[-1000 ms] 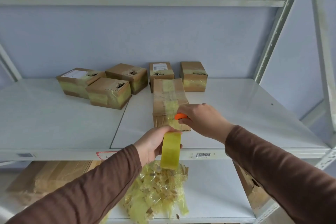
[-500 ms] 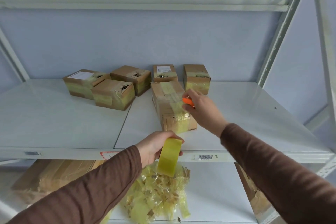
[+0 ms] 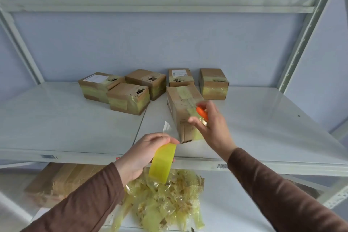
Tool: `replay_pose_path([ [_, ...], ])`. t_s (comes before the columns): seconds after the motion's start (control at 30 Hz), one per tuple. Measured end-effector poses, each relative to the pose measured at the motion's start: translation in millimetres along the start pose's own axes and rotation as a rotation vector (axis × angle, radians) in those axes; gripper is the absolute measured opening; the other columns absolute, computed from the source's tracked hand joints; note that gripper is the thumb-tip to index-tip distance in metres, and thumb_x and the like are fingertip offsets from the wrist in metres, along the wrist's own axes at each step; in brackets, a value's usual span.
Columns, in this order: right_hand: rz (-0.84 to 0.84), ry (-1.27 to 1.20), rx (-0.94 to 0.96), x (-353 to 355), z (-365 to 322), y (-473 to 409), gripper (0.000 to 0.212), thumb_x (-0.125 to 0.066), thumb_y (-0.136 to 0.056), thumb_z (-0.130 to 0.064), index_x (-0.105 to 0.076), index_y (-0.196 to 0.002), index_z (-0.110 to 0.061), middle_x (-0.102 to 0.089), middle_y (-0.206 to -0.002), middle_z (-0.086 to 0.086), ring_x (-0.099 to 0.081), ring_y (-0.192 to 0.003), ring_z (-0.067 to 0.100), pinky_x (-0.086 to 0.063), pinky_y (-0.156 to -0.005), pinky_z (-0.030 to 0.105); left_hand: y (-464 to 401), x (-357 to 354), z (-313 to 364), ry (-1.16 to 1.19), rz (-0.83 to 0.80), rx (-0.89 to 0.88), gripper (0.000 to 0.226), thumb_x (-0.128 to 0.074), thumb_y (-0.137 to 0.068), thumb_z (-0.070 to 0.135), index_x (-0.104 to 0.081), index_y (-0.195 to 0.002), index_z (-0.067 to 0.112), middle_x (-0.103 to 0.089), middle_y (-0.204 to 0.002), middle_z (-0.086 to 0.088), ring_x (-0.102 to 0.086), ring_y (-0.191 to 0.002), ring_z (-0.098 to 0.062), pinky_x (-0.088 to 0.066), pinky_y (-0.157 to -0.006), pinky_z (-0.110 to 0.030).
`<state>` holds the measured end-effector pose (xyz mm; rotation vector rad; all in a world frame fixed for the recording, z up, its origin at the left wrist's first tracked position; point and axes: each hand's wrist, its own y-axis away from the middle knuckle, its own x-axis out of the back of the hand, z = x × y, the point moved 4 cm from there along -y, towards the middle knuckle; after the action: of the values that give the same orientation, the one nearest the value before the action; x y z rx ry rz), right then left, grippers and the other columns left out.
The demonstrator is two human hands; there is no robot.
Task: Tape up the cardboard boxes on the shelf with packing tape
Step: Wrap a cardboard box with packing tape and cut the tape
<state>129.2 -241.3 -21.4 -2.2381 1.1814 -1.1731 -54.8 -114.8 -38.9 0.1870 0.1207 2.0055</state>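
On the white shelf [image 3: 75, 128], a long cardboard box [image 3: 181, 107] lies near the front, five smaller boxes [image 3: 130, 98] behind it. Left hand [image 3: 143, 154] grips the yellow tape roll [image 3: 162, 163]; right hand [image 3: 211, 124], blurred, holds an orange cutter [image 3: 201, 112] at the box.

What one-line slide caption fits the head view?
Left hand grips yellow tape roll; right hand, holding orange cutter, reaches over nearest box.

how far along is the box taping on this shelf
Five boxes at the back, such as the rightmost one, already wear yellowish tape bands. In hand: left hand grips the tape roll; right hand, holding an orange tool, is at the front box. Its remaining seams are unclear.
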Motion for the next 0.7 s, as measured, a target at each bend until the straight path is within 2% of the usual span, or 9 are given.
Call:
replay_pose_path([
  [0.07,-0.108,-0.332,-0.150,-21,-27,-3,0.068,-0.056,-0.078,-0.087,-0.049,-0.114,-0.030,-0.057,-0.101,-0.025,-0.058,-0.090,-0.006,-0.047,-0.072,0.013,2,13,6,-0.117,0.020,-0.093,0.028,-0.053,-0.106,0.022,-0.080,-0.105,0.017,-0.078,-0.105,0.002,-0.071,-0.108,-0.019,-0.052,-0.093,-0.034],
  [0.17,-0.361,-0.424,-0.208,-58,-56,-5,0.093,-0.057,-0.060,-0.097,-0.043,-0.119,-0.026,-0.055,-0.108,-0.020,-0.057,-0.095,-0.013,-0.050,-0.079,0.017,6,28,17,-0.242,0.001,-0.189,0.026,-0.054,-0.106,0.023,-0.080,-0.107,0.021,-0.077,-0.112,0.010,-0.066,-0.113,-0.004,-0.044,-0.102,-0.023],
  [0.23,-0.447,-0.403,-0.162,-74,-71,-7,0.095,-0.064,-0.060,-0.092,-0.042,-0.118,-0.020,-0.057,-0.107,-0.009,-0.058,-0.095,-0.005,-0.053,-0.081,0.024,9,38,21,-0.284,-0.038,-0.212,0.021,-0.058,-0.103,0.032,-0.078,-0.098,0.030,-0.075,-0.098,0.020,-0.068,-0.098,0.000,-0.049,-0.089,-0.017],
  [0.3,-0.470,-0.419,-0.101,-89,-81,-9,0.075,-0.073,-0.076,-0.071,-0.042,-0.113,-0.014,-0.058,-0.099,0.004,-0.056,-0.087,0.010,-0.052,-0.078,0.038,9,53,19,-0.361,-0.027,-0.203,0.023,-0.056,-0.098,0.037,-0.071,-0.085,0.025,-0.061,-0.073,0.020,-0.060,-0.073,-0.007,-0.048,-0.068,-0.018],
  [0.33,-0.464,-0.425,-0.072,-97,-85,-11,0.059,-0.073,-0.086,-0.057,-0.043,-0.110,-0.012,-0.057,-0.094,0.006,-0.053,-0.082,0.012,-0.050,-0.074,0.040,8,63,18,-0.410,0.001,-0.192,0.023,-0.055,-0.098,0.035,-0.069,-0.085,0.022,-0.056,-0.069,0.015,-0.055,-0.068,-0.010,-0.045,-0.062,-0.019],
  [0.4,-0.435,-0.390,-0.033,-114,-88,-12,0.035,-0.066,-0.099,-0.038,-0.044,-0.105,-0.012,-0.054,-0.084,-0.002,-0.049,-0.074,0.011,-0.044,-0.067,0.035,4,82,16,-0.517,0.041,-0.178,0.021,-0.057,-0.098,0.030,-0.069,-0.083,0.019,-0.053,-0.070,0.007,-0.049,-0.067,-0.010,-0.040,-0.063,-0.026],
  [0.53,-0.285,-0.310,-0.076,-143,-95,-20,0.019,-0.063,-0.100,-0.040,-0.051,-0.097,-0.025,-0.057,-0.085,-0.007,-0.054,-0.079,0.016,-0.048,-0.070,0.037,-2,118,14,-0.712,0.105,-0.214,0.031,-0.062,-0.099,0.033,-0.061,-0.069,0.027,-0.054,-0.066,0.011,-0.048,-0.057,-0.006,-0.036,-0.057,-0.030],
  [0.63,-0.117,-0.422,-0.158,-165,-98,-26,0.018,-0.071,-0.096,-0.032,-0.061,-0.090,-0.018,-0.059,-0.086,-0.005,-0.053,-0.084,0.014,-0.044,-0.074,0.031,-16,143,17,-0.991,0.193,-0.268,0.020,-0.067,-0.095,0.042,-0.071,-0.093,0.023,-0.059,-0.097,0.009,-0.058,-0.084,-0.010,-0.042,-0.074,-0.030],
  [0.7,-0.087,-0.558,-0.298,-186,-99,-25,0.017,-0.072,-0.095,-0.026,-0.064,-0.089,-0.012,-0.061,-0.080,-0.003,-0.054,-0.076,0.014,-0.047,-0.070,0.037,-27,163,19,-1.042,0.251,-0.226,0.030,-0.072,-0.092,0.044,-0.070,-0.116,0.026,-0.059,-0.112,0.009,-0.059,-0.098,-0.012,-0.042,-0.083,-0.028],
])
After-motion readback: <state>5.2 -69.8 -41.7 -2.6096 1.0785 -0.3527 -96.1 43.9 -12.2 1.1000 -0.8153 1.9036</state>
